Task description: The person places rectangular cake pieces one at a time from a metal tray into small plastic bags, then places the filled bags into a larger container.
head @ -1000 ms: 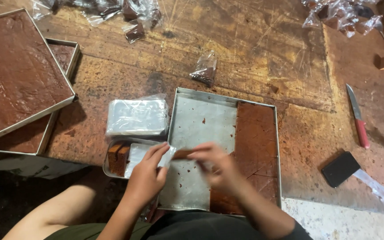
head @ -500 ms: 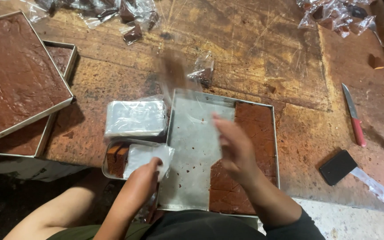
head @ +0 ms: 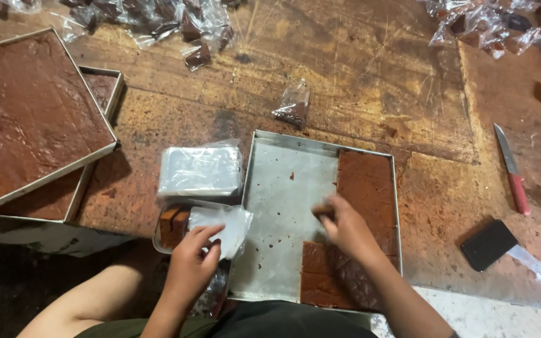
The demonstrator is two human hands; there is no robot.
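Brown slab (head: 365,194) lengthwise away, right hand (head: 344,226)

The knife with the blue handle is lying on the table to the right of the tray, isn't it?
Not quite. In the head view the knife has a red handle, not blue. It does lie on the table to the right of the tray.

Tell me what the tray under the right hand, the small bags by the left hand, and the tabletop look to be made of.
Tray: thin sheet metal, dull silver, going by its grey sheen and folded rim.
Small bags: clear plastic film, glossy and crinkled, likely cellophane-type.
Tabletop: apparently wood, worn brown, scratched and stained.
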